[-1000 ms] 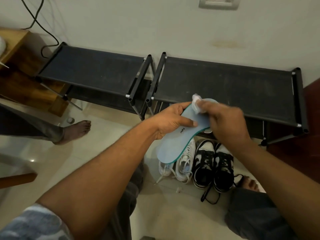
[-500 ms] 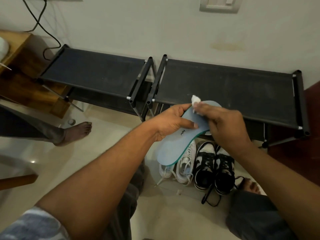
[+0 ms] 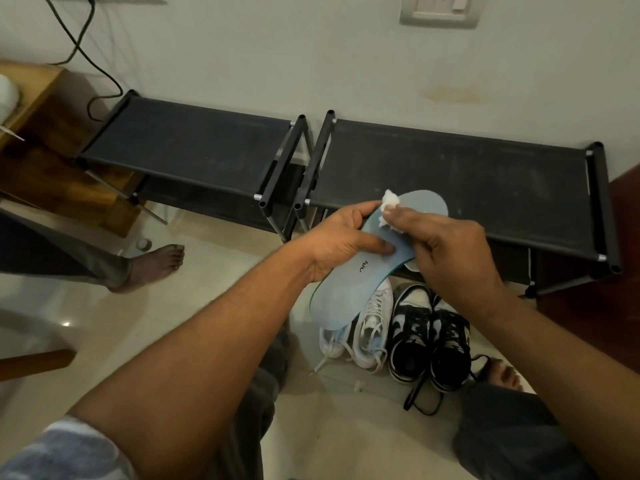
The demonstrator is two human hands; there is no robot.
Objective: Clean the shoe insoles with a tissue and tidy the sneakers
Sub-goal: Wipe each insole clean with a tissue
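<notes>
My left hand (image 3: 343, 239) grips a light blue insole (image 3: 349, 289) around its middle, thumb across the top face, and holds it tilted above the shoes. Pinched in my right hand (image 3: 446, 251) is a crumpled white tissue (image 3: 391, 202), which presses on the insole's upper half. Below, on the floor, stands a pair of white sneakers (image 3: 367, 327), partly hidden by the insole. A black-and-white pair (image 3: 429, 334) sits just right of them, with a loose black lace trailing forward.
Two low black shoe racks (image 3: 194, 147) (image 3: 485, 174) stand side by side against the wall. Another person's bare foot (image 3: 156, 265) rests on the tile floor at left. A wooden unit (image 3: 38, 140) and a cable are at far left. My own foot (image 3: 502, 374) is beside the black sneakers.
My right hand with the tissue has slid a little down along the insole's upper part. The left hand keeps the same hold.
</notes>
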